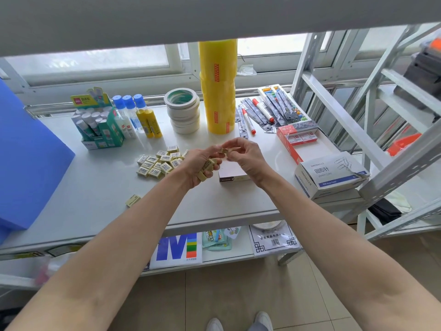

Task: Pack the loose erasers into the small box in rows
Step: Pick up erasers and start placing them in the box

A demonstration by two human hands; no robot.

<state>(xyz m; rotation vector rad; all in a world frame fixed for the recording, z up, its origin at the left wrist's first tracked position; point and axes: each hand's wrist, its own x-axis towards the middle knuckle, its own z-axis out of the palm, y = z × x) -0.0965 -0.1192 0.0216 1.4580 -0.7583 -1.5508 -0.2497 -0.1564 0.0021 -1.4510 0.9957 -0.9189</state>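
I see my left hand (199,163) curled round a clutch of erasers (210,164), three or so as far as I can count, with another pinched at its fingertips. My right hand (245,158) pinches that same eraser (224,151) from the other side, so both hands meet just above the box (232,174). The box sits under my right hand, mostly hidden; I cannot tell what is inside. Left of the box lies the loose pile (158,162), roughly fifteen erasers, touching one another. One stray eraser (133,200) lies near the table (95,187) edge, left of the box and well apart from the pile. Behind the box stand one tall yellow tape stack (218,87) and one stack of masking tape (183,111). Right of the box sits a paper-clip carton (330,174).
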